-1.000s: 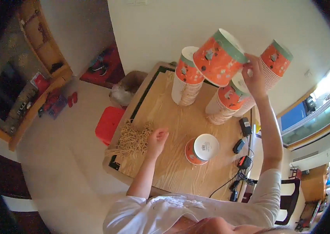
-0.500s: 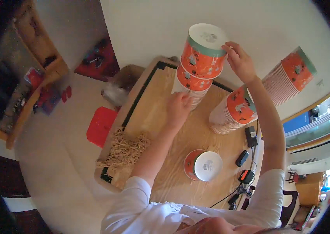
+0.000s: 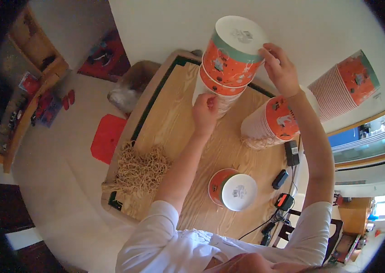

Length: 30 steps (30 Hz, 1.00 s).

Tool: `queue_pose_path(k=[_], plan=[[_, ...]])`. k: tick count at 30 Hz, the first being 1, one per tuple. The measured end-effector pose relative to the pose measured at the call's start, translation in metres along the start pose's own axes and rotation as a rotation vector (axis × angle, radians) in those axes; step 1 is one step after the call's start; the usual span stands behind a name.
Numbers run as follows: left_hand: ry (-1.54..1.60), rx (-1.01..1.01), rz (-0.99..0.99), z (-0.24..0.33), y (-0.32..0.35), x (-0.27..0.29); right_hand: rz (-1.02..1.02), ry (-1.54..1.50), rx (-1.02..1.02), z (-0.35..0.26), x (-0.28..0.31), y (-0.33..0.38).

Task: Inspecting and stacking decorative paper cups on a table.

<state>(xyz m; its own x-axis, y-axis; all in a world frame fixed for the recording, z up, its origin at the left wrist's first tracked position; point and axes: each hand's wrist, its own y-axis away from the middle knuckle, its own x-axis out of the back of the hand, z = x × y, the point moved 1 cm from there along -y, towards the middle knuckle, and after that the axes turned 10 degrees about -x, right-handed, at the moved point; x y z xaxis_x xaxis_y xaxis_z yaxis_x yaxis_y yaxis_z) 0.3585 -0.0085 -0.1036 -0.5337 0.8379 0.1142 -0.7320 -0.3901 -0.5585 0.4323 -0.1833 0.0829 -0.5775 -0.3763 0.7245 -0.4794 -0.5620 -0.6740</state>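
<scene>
A tall stack of nested paper buckets (image 3: 222,86), orange with white lower edges, stands upside down at the table's far side. Over its top sits another orange paper bucket (image 3: 231,63) with a green band and its white base upward. My right hand (image 3: 282,68) grips this upper bucket by the edge of its base, fingertips on the green band. Lower down, my left hand (image 3: 205,111) is closed with curled fingers against the near side of the stack; what its fingers hold is partly hidden. A single upturned bucket (image 3: 239,192) rests nearer to me.
Two more bucket stacks stand at the right, a nearer stack (image 3: 265,123) and a farther stack (image 3: 342,86). A heap of tan twine (image 3: 142,168) lies on the table's left. Black adapters and cables (image 3: 285,201) line the right edge. A red stool (image 3: 108,138) stands beyond the left edge.
The upper bucket has moved slightly down over the stack, so less of the bucket beneath shows. My left hand's fingers look more curled. The whole view has shifted a little.
</scene>
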Motion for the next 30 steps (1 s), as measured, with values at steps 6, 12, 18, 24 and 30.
queue_pose_path(k=[6,12,18,24,30], plan=[[0.103,-0.021,0.029,0.005,-0.003,-0.001,-0.084,0.001,-0.05,-0.001,-0.007,0.001],[0.147,-0.059,0.078,0.003,-0.002,0.008,-0.094,0.018,-0.012,-0.004,-0.01,-0.001],[0.008,-0.097,0.002,0.008,-0.008,0.018,-0.144,0.04,-0.078,-0.002,-0.01,0.004],[0.014,0.031,-0.025,0.002,0.004,0.009,-0.15,0.044,-0.088,-0.007,-0.01,0.005],[0.023,0.014,0.037,0.001,-0.006,-0.004,-0.078,0.027,-0.059,-0.012,-0.011,0.0]])
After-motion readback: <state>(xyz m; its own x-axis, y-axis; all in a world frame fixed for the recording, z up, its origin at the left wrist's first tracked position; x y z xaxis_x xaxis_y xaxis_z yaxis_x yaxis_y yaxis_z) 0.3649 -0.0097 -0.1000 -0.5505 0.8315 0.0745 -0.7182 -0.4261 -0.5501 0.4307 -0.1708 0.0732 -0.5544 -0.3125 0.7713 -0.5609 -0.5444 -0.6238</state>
